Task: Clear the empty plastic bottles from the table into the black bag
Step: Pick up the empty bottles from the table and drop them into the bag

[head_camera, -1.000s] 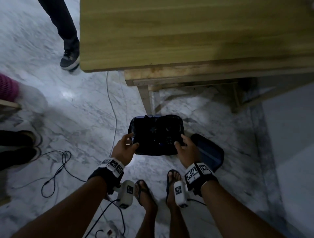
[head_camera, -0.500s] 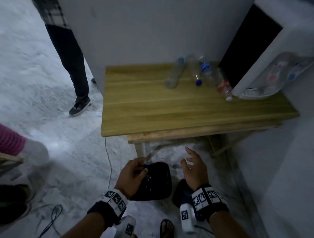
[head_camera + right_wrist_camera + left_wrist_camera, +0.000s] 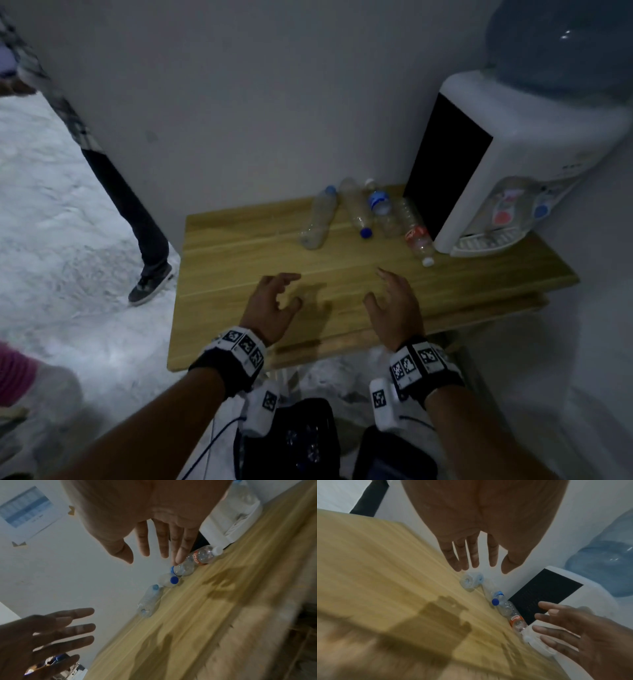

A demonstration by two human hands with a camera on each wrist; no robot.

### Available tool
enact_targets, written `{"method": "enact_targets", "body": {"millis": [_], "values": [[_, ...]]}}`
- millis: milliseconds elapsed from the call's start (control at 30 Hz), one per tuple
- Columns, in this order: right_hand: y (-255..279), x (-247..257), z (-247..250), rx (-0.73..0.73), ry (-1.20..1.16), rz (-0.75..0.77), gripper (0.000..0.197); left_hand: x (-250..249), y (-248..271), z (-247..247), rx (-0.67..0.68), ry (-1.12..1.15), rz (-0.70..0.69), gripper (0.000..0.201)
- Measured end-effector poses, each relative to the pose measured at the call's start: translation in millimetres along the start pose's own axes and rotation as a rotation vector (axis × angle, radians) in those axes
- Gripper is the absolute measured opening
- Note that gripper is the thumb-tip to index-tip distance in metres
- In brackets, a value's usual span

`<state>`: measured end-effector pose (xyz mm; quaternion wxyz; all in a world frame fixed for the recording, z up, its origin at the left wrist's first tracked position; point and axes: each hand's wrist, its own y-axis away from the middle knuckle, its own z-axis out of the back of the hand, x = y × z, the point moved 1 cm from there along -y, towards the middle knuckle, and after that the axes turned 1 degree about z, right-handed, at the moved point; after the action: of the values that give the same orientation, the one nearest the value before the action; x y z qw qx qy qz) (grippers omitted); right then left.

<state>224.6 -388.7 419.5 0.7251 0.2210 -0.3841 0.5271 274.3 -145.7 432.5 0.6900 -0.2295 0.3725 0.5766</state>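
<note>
Wall paper [image 3: 25,512], right-wrist view only

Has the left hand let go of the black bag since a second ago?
Yes. The left hand has risen off the black bag on the floor and now hovers open above the table, short of the bottles.

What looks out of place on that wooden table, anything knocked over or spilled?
The plastic bottles all lie tipped on their sides in a loose huddle at the back of the table, beside the water dispenser. No spill shows. Both hands, left hand and right hand, hover empty above the wood.
</note>
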Motion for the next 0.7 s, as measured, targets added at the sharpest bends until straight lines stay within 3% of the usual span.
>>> {"method": "enact_targets", "body": {"millis": [200,333,533,700], "values": [[-123,-14,-33,0.04,0.093,0.02,0.063,-6,-126,-17,-0.058,-0.265,0.003,0.057],[-189,-19,-56,0.073,0.208,0.047,0.07,1,-183,-32,-0.053,-0.385,0.053,0.064],[-248,-34,-94,0.179,0.322,0.05,0.077,14,-233,-58,0.029,-0.449,0.075,0.077],[-259,-46,-113,0.171,0.28,0.05,0.069,21,-236,-69,0.058,-0.372,0.047,0.073]]}}
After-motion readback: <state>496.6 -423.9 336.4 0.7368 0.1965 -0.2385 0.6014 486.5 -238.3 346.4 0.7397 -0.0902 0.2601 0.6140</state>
